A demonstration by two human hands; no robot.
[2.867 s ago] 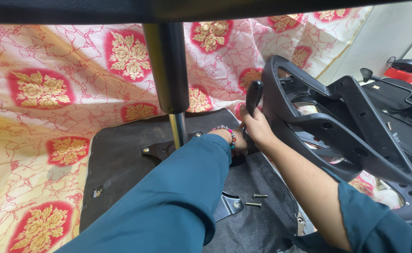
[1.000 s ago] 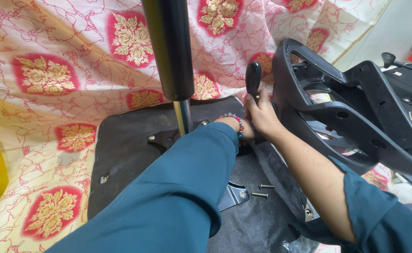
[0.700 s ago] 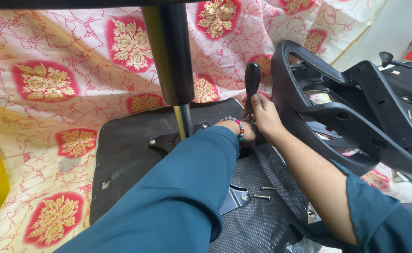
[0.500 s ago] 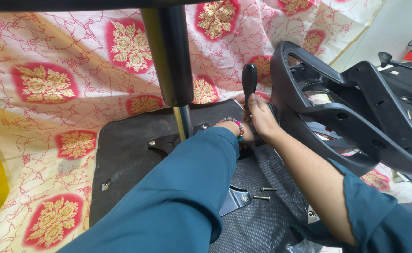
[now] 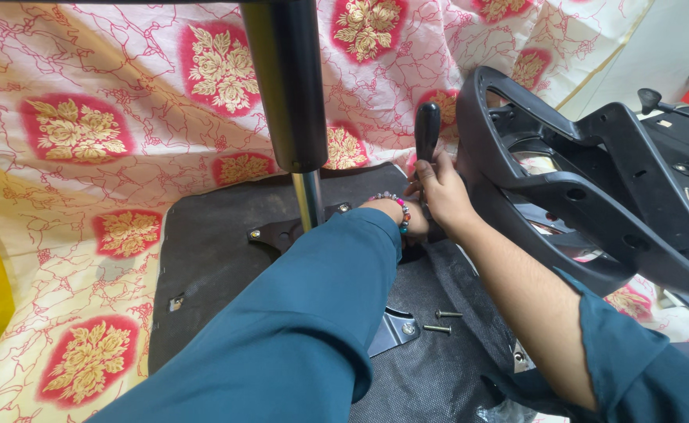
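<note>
Nearest to us, at six o'clock, our left sleeve [image 5: 282, 337] in teal cloth fills the lower middle of the view and runs up toward the centre. At four o'clock our right forearm [image 5: 532, 305] comes in bare below its pushed-up teal cuff. Between the two arms, two loose bolts [image 5: 443, 322] lie on the dark seat underside [image 5: 203, 258], just beside a metal bracket [image 5: 395, 329] that peeks out from under the left sleeve.

Further in, at the centre, our left hand [image 5: 407, 215] is mostly hidden behind the sleeve; we see only the wrist with a beaded bracelet [image 5: 397, 207], so we cannot tell whether its grip is apart or together. Our right hand [image 5: 438, 192] sits just beside it, its grip wrapped tight around the lower part of a black tool handle [image 5: 426, 129], which stands upright with its rounded top free above the fingers.

At three o'clock, touching the back of the right hand, a black plastic chair frame [image 5: 587, 196] leans across the seat. At twelve o'clock the black gas-lift cylinder [image 5: 285, 86] rises toward us from its shiny rod [image 5: 309, 200]. Beyond everything, from nine to one o'clock, lies a cream bedsheet [image 5: 86, 157] with red and gold flowers.
</note>
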